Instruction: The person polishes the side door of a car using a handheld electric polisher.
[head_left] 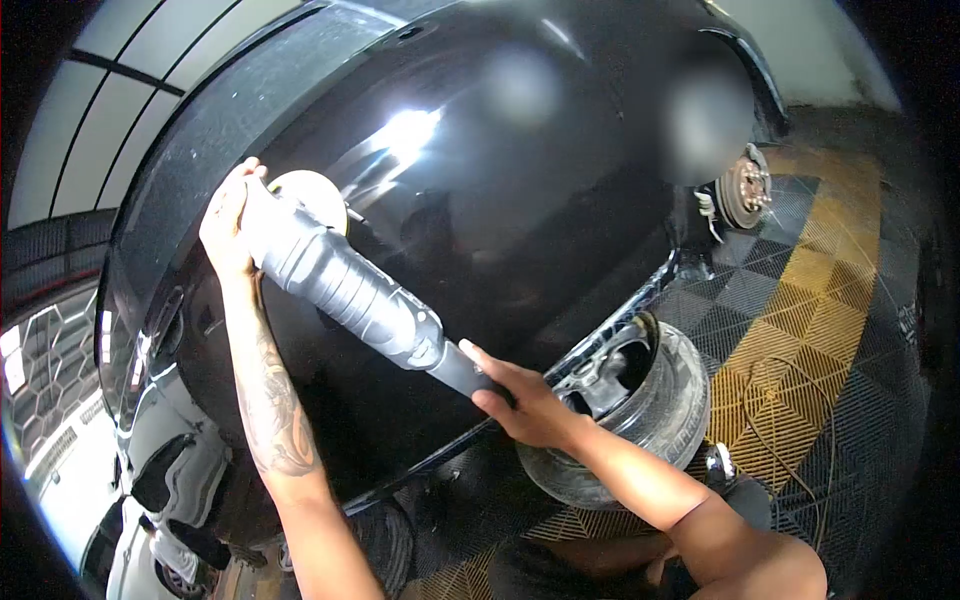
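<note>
So both arms were stretched out across the bodywork, left one up high with its tattooed forearm (275,410) nearly upright, right one bent at the elbow and coming in from the lower right. The left hand (228,222) was wrapped around the head of a long grey-and-black power tool (350,285), and the right hand (530,400) was closed on its dark handle end. The tool sat diagonally in front of the panel, with its round pale-yellow pad (318,195) up by the left hand, facing the bodywork.

The big curved glossy black car panel (520,200) had bright glare on it. Floor was ribbed black, grey and yellow tiles (820,300), with a thin cable (748,425) lying on it. A white car (140,570) showed at lower left.

Edge-wise, the widest bit of panel ran up and right of the tool. The panel's lower edge passed just below the handle, a dirty silver metal wheel (690,400) lay near the right forearm, and 1 rusty brake disc (745,190) showed farther right.
</note>
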### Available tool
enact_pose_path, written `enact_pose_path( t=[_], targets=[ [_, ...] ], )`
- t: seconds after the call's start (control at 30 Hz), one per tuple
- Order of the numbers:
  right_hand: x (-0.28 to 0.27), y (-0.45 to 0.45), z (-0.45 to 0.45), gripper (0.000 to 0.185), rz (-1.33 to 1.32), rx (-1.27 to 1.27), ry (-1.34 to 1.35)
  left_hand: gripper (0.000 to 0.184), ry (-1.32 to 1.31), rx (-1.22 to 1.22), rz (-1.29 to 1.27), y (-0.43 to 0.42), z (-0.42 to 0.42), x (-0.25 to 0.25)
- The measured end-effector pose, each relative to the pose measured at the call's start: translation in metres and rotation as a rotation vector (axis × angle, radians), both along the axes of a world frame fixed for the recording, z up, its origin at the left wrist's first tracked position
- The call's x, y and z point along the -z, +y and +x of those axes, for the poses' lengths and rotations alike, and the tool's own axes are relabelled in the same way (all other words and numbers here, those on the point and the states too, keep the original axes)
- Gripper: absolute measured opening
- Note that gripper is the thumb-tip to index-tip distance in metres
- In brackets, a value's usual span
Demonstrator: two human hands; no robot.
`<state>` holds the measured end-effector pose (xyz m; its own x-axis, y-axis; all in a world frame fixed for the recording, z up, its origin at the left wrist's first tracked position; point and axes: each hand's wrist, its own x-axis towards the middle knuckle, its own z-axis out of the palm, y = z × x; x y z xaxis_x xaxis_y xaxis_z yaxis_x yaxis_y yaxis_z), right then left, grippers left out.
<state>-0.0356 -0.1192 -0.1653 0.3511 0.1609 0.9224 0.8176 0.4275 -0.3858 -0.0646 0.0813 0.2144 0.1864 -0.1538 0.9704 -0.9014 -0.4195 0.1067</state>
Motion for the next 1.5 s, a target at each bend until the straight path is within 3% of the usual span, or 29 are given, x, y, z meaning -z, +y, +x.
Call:
enact_pose_path(
  t=[0.13,0.2,0.23,0.33,0.4,0.47,0.53,0.67,0.93,1.07,1.13,1.27,1.33,1.4,1.5],
  targets=[
    [0.002,-0.062,0.017,0.061,0.016,0.093,0.114,0.032,-0.078,-0.238,0.125,-0.054,0.051,-0.001],
    [0.010,-0.084,0.034,0.059,0.084,0.151,0.072,0.027,-0.318,-0.463,0.322,-0.078,0.082,-0.005],
    [0.013,-0.097,0.038,0.057,0.069,0.129,0.157,0.024,-0.161,-0.357,0.224,-0.112,0.082,0.006],
    [0.023,-0.134,0.050,0.053,0.065,0.076,0.376,0.030,-0.572,-0.608,0.521,-0.155,0.129,-0.003],
    [0.028,-0.156,0.059,0.056,0.114,0.092,0.455,0.031,-0.449,-0.473,0.454,-0.201,0.157,0.007],
    [0.036,-0.171,0.069,0.057,0.254,0.038,0.508,0.033,-0.442,-0.522,0.514,-0.250,0.172,0.018],
    [0.050,-0.184,0.083,0.057,0.341,0.015,0.545,0.031,-0.715,-0.516,0.660,-0.281,0.215,0.018],
    [0.076,-0.197,0.099,0.061,0.391,-0.022,0.525,0.029,-0.673,-0.596,0.671,-0.312,0.231,0.040],
    [0.067,-0.140,0.070,0.069,0.289,-0.070,0.442,0.027,-0.519,-0.473,0.576,-0.256,0.192,0.034],
    [0.051,-0.111,0.048,0.071,0.171,-0.113,0.398,0.025,-0.326,-0.314,0.370,-0.194,0.141,0.025],
    [0.044,-0.092,0.036,0.070,0.110,-0.137,0.392,0.026,-0.475,-0.475,0.470,-0.156,0.115,0.019],
    [0.028,-0.051,0.010,0.067,-0.023,-0.210,0.398,0.021,-0.448,-0.505,0.397,-0.088,0.059,0.017],
    [0.026,-0.024,0.004,0.065,-0.032,-0.174,0.306,0.027,-0.310,-0.527,0.372,-0.052,0.033,0.014],
    [0.012,-0.007,-0.013,0.064,-0.091,-0.209,0.321,0.028,-0.059,-0.280,0.104,-0.029,0.005,0.018],
    [0.014,0.019,-0.020,0.063,-0.138,-0.198,0.215,0.027,0.040,-0.170,-0.056,0.015,-0.026,0.027]
  ],
)
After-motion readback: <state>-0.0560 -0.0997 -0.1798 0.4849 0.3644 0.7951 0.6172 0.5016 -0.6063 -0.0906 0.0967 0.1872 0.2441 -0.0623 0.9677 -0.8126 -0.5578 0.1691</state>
